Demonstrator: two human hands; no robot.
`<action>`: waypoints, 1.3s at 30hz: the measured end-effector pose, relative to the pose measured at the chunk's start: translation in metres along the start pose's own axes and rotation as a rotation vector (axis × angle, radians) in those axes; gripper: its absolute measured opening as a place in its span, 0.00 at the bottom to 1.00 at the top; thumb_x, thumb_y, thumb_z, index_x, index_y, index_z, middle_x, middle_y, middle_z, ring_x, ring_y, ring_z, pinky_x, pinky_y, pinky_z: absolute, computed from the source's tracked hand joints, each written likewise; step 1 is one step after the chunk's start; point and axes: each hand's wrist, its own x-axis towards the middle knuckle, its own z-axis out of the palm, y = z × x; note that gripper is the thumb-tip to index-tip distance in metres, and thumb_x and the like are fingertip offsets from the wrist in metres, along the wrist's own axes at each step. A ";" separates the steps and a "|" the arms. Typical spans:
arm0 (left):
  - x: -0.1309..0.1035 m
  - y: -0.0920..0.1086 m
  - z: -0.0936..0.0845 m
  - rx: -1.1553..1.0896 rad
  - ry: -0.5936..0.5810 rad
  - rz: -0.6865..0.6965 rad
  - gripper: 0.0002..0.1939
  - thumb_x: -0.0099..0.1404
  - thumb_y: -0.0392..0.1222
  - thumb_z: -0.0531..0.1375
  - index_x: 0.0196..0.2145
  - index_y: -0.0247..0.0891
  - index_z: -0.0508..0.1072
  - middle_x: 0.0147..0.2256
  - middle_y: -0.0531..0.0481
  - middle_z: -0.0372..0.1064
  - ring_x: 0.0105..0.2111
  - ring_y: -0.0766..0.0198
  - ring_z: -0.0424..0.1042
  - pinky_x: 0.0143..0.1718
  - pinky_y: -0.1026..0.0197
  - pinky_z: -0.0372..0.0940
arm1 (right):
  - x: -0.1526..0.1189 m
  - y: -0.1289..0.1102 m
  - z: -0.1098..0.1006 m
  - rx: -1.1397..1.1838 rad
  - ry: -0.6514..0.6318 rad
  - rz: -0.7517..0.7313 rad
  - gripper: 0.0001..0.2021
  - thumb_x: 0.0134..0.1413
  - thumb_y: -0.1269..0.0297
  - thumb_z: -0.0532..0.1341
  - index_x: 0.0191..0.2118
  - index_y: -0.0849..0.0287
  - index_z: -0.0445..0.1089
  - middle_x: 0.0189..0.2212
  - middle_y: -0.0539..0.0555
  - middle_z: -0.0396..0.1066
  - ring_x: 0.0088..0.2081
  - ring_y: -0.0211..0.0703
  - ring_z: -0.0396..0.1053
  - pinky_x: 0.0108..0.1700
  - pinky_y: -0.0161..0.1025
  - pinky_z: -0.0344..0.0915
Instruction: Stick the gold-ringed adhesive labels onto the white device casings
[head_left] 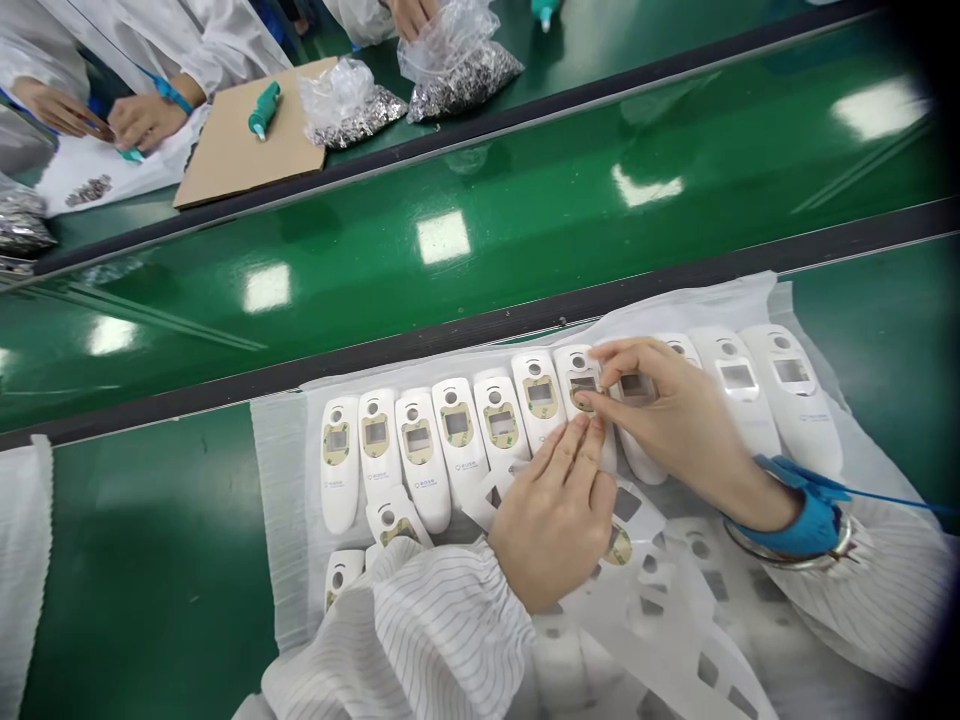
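Several white plastic device casings (341, 490) lie side by side in a row, each with a round hole and a rectangular window. Beige adhesive stickers (501, 428) surround the windows of those on the left. My left hand (559, 510) lies with outstretched fingers on the lower part of one casing (574, 358). At that casing's window, my right hand (675, 410) holds an adhesive sticker (583, 383) by its edge between thumb and fingers. Backing strips with cut-out openings (637, 600) lie under and beside my left hand.
White foam sheeting (285, 500) lies beneath the casings, and more casings (345, 572) sit nearer me. Beyond the dark rail runs a glossy green surface (337, 260). Across it, co-workers' hands (146, 120) work near cardboard (225, 150), a green bottle (264, 110) and bags of metal parts (465, 80).
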 end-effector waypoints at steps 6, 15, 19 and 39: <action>-0.001 0.000 0.001 0.007 0.004 -0.001 0.06 0.65 0.33 0.54 0.34 0.30 0.71 0.53 0.33 0.69 0.57 0.51 0.65 0.60 0.54 0.62 | 0.001 0.000 0.005 0.003 -0.054 0.053 0.11 0.53 0.66 0.64 0.28 0.54 0.59 0.34 0.49 0.77 0.38 0.50 0.73 0.46 0.55 0.62; -0.001 -0.001 0.000 0.010 -0.002 0.002 0.06 0.65 0.33 0.55 0.36 0.28 0.71 0.54 0.32 0.68 0.56 0.50 0.66 0.59 0.54 0.63 | 0.001 0.000 0.001 0.357 -0.080 0.191 0.14 0.48 0.57 0.69 0.27 0.55 0.62 0.31 0.52 0.75 0.34 0.48 0.75 0.36 0.45 0.71; -0.002 0.000 0.000 0.019 -0.008 0.004 0.06 0.65 0.33 0.56 0.36 0.28 0.71 0.54 0.33 0.68 0.57 0.50 0.66 0.59 0.55 0.63 | -0.003 0.004 0.002 0.372 -0.063 0.231 0.15 0.47 0.57 0.69 0.30 0.54 0.62 0.30 0.51 0.75 0.34 0.50 0.75 0.35 0.46 0.72; -0.004 0.001 0.003 0.024 -0.036 0.021 0.08 0.66 0.33 0.54 0.36 0.28 0.72 0.55 0.32 0.67 0.59 0.49 0.63 0.60 0.53 0.61 | 0.031 0.008 -0.019 -0.226 -0.374 -0.454 0.23 0.58 0.66 0.58 0.60 0.48 0.60 0.40 0.47 0.76 0.46 0.50 0.66 0.49 0.50 0.60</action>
